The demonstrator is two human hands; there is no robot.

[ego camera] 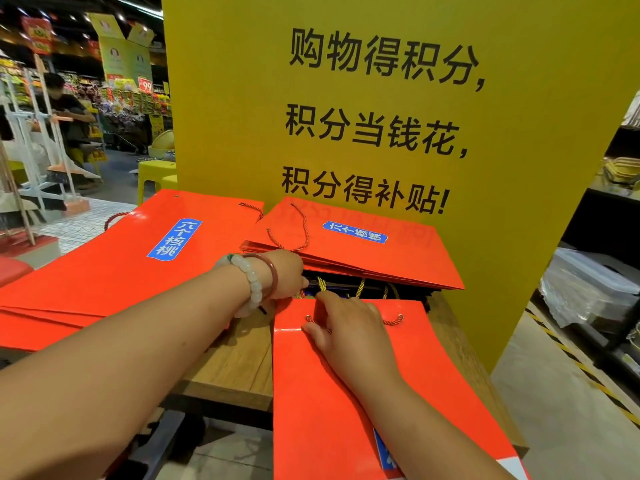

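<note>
The near red bag lay flat on the wooden counter. Its lower part hung out past the counter's front edge towards the person, and its top edge stopped just short of the back stack of red bags. That stack sat against the yellow sign board, which closed off the far side. Dark bags with gold rope handles showed in the gap beneath it. A second, larger pile of red bags covered the left of the counter. A bare strip of wood lay between that pile and the near bag, and a narrower strip ran along the right edge. Beyond it was floor marked with striped hazard tape.

The hands were near each other but not touching. The left hand, wearing a pale bead bracelet and a red bangle, reached forward, forearm low over the bare wood. Its fingers were hidden under the back stack, so its grip could not be told. The right hand rested palm down on the near bag beside the rope handle, thumb on the face. Its fingertips went over the top edge, out of sight, so I cannot tell whether it gripped.
</note>
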